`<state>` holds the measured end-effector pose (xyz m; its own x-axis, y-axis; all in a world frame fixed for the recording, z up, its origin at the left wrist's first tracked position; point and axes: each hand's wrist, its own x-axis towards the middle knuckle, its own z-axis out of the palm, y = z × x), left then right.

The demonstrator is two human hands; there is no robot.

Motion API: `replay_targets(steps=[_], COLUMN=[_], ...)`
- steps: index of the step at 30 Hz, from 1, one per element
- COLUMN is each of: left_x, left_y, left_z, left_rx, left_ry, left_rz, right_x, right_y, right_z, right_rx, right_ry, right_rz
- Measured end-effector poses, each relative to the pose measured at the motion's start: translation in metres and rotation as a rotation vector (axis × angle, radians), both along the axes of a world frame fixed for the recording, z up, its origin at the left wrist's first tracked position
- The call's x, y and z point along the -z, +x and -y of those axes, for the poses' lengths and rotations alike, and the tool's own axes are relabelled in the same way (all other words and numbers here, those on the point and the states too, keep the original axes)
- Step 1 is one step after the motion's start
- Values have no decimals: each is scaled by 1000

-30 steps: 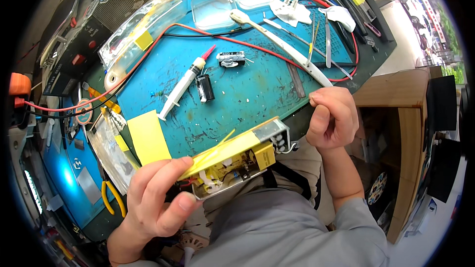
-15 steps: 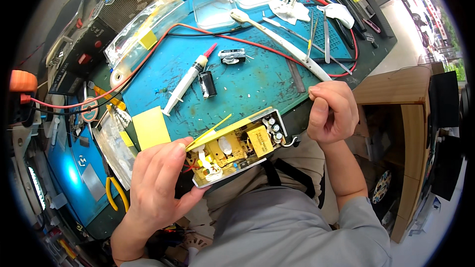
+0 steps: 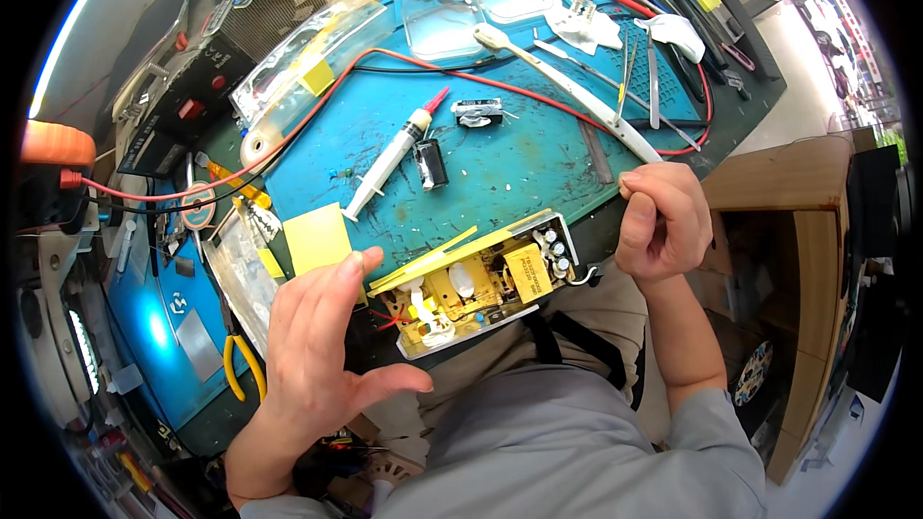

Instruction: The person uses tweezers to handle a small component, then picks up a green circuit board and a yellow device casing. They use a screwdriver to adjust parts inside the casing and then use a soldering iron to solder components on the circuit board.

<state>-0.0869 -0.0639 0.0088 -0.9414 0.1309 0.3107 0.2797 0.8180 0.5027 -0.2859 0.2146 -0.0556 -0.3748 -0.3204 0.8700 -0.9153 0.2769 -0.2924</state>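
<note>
Two hands flank the circuit board (image 3: 481, 284), which sits at the near edge of the blue mat (image 3: 519, 159), partly over the lap. Left hand (image 3: 322, 346) is spread open, touching the board's left end. Right hand (image 3: 661, 221) is curled into a fist just beside its right end. Beyond it on the mat lie a syringe (image 3: 389, 159), a small black part (image 3: 430, 163) and a red wire (image 3: 317, 106).

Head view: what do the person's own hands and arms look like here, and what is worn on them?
Both hands are bare: no gloves, rings, watch or wristband show on the left hand or the right hand. The forearms are uncovered too. A plain grey short sleeve covers the right upper arm and belongs to a grey shirt across the torso. The left arm leaves the picture before any sleeve shows.
</note>
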Motion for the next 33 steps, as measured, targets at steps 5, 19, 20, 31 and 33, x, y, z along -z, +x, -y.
replay_targets(steps=[5, 19, 20, 31, 33], left_x=[3, 5, 4, 3, 3], left_y=[2, 0, 0, 0, 0], left_z=[8, 6, 5, 4, 5], left_rx=[-62, -191, -191, -182, -182], left_ry=[17, 42, 42, -3, -3], left_rz=[-84, -188, -186, -193, -187], right_x=[-1, -1, -2, 0, 0], right_y=[1, 2, 3, 3, 2], right_z=[-2, -3, -3, -4, -3], right_rx=[3, -17, -21, -12, -12], right_ry=[18, 36, 38, 29, 27], right_rz=[2, 20, 20, 28, 17])
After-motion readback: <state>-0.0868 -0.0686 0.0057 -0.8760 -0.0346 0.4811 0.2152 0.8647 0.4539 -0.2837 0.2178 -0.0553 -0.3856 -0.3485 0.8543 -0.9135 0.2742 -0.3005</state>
